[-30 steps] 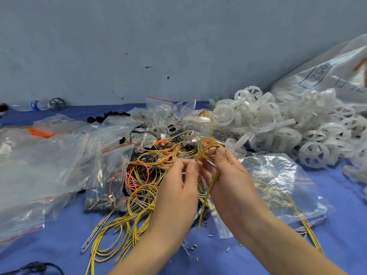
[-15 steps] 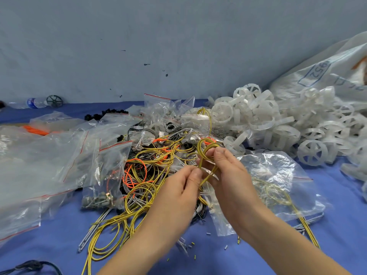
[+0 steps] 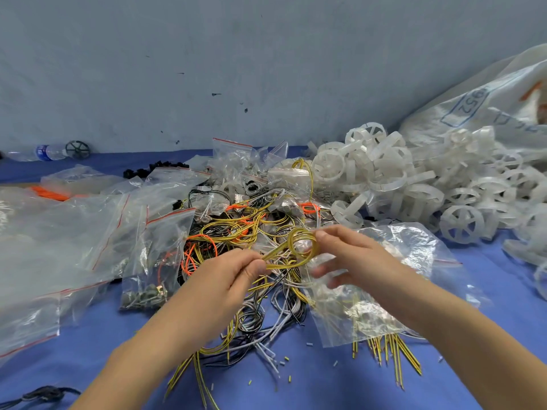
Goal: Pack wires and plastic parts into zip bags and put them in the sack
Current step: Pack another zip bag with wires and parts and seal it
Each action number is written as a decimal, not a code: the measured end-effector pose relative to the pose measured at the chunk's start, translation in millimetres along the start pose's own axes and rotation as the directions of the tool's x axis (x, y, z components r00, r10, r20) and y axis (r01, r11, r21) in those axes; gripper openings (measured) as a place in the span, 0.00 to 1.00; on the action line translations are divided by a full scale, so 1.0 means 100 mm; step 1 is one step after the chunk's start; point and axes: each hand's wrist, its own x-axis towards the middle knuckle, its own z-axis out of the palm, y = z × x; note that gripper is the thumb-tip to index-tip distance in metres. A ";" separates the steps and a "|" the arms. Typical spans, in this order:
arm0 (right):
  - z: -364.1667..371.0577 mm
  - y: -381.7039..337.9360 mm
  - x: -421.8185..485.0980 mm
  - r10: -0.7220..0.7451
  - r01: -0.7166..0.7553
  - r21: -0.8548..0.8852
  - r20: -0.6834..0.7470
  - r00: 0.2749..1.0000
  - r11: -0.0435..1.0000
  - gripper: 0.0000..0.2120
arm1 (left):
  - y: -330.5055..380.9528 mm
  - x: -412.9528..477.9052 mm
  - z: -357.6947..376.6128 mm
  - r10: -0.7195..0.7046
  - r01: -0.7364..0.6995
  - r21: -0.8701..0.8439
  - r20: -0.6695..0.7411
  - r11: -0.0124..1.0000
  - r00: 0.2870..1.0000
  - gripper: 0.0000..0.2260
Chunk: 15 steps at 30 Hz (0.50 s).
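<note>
One bundle of yellow wires (image 3: 302,250), wound into a small loop with a straight tail, held in the air over the middle of the desk (image 3: 503,335), just above the wire heap (image 3: 251,223). Runs with its long axis across, left to right: tail toward the left hand (image 3: 233,279), loop toward the right hand (image 3: 358,255). Left thumb and forefinger pinching the tail near its end, the other left fingers curled under. Right thumb and forefinger pinching the loop at its right rim, the remaining right fingers (image 3: 324,273) spread below it, blurred. Both forearms reaching in from the near edge, wrists about level.

Directly under and beyond the right hand, a clear zip bag (image 3: 408,247) with yellow wires inside, their ends poking out at its near side. Right hand plainly the nearer to it. Likely next: loop rightward and down into that bag. Cannot tell the side of the bag's mouth for sure.

Further toward the far right corner, a pile of white plastic wheels (image 3: 414,184) against the sack (image 3: 488,108). Along the left edge, more zip bags (image 3: 74,232), some with small parts inside.
</note>
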 end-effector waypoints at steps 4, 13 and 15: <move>0.00 0.14 -0.07 -0.221 0.083 -0.612 -0.153 0.963 0.787 0.15 | -0.11 -0.01 -0.05 -0.197 0.197 -0.007 0.046 0.980 0.979 0.13; 0.17 0.38 -0.08 -0.329 0.025 -0.879 -0.151 0.932 0.476 0.16 | -0.09 -0.03 -0.01 -0.434 0.534 -0.302 0.341 0.790 0.834 0.14; 0.21 0.36 -0.09 -0.382 0.081 -0.839 -0.157 0.911 0.538 0.13 | -0.05 -0.03 0.01 -0.429 0.565 -0.351 0.394 0.747 0.813 0.13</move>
